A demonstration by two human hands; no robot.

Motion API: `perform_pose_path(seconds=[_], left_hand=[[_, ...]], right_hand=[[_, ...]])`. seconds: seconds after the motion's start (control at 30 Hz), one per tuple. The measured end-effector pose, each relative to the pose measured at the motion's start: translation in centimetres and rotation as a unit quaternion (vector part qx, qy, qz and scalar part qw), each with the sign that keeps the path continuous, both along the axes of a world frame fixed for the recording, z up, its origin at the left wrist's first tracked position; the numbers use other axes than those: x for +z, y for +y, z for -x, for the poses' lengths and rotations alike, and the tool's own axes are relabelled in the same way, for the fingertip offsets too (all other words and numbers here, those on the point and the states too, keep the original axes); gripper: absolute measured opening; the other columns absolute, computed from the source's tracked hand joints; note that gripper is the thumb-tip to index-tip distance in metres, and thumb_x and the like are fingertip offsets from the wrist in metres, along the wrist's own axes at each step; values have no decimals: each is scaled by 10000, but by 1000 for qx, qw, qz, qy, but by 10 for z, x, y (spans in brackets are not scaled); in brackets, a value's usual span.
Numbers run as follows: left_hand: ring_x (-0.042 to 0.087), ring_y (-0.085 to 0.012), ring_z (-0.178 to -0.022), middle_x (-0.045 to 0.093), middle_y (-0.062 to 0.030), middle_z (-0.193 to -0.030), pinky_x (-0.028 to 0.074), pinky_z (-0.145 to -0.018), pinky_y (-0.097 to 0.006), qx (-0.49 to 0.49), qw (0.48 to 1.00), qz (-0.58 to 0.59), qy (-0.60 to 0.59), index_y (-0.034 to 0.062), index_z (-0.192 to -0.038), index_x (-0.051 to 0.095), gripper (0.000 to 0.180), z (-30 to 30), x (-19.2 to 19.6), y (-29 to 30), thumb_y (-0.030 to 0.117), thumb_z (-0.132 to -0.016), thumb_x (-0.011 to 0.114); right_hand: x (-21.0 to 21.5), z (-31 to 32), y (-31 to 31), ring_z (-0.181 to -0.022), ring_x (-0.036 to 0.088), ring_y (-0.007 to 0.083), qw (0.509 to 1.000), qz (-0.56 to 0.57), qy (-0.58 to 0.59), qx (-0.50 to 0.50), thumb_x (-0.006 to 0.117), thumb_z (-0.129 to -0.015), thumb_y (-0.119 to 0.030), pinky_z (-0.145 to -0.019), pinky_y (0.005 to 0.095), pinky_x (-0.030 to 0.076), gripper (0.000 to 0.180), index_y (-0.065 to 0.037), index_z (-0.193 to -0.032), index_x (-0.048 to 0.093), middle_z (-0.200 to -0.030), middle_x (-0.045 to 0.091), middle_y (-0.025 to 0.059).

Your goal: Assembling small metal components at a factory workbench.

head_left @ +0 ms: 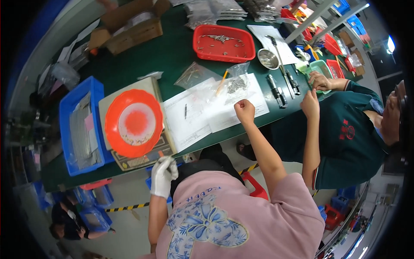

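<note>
Pink, blue-printed shirt, lower centre; white-gloved left hand, grip unclear; right hand, fingers clenched, best opened low over white paper.

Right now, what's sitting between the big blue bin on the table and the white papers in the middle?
In the head view, an orange bowl on a flat box lies between the blue bin and the white papers.
</note>
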State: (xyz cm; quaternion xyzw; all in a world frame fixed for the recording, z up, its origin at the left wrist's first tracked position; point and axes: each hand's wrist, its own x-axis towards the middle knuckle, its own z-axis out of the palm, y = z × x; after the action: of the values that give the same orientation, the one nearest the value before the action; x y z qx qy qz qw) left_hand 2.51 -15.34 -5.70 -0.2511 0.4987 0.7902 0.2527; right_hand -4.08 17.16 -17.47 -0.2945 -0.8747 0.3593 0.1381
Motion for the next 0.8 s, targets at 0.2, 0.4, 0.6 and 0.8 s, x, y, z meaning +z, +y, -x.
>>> perform_pose_path(seconds=[0.2, 0.4, 0.6, 0.8], left_hand=[[433, -67, -482, 492, 2, -618, 328, -423, -195, -38, 993, -108, -1, 69, -790, 501, 94, 13, 31, 22, 151, -829, 524], [444, -63, -475, 501, 3, -612, 331, -420, -182, -66, 983, -168, 20, 75, -827, 503, 88, 2, 39, 16, 161, -836, 516], [440, -75, -454, 496, -7, -585, 330, -401, -191, -60, 986, -152, 35, 69, -820, 502, 101, -8, 44, 12, 168, -839, 509], [409, -73, -424, 472, 0, -559, 309, -379, -180, -42, 993, -91, 53, 71, -817, 505, 97, -13, 50, 9, 156, -854, 480]], right_hand=[[125, -47, -118, -532, 486, 41, 886, 308, 184, 295, 550, -696, -9, -473, 176, 384, 32, -7, -725, 562, -670, 576, 29], [143, -63, -141, -520, 460, 30, 842, 300, 195, 404, 563, -689, -2, -468, 171, 370, 60, -8, -747, 574, -663, 567, 18], [138, -72, -152, -541, 473, 28, 824, 363, 228, 370, 557, -710, 7, -496, 160, 383, 80, -1, -790, 557, -713, 591, 28], [141, -72, -154, -540, 470, 21, 808, 379, 208, 399, 561, -706, 11, -497, 157, 383, 92, -2, -797, 554, -737, 598, 30]])
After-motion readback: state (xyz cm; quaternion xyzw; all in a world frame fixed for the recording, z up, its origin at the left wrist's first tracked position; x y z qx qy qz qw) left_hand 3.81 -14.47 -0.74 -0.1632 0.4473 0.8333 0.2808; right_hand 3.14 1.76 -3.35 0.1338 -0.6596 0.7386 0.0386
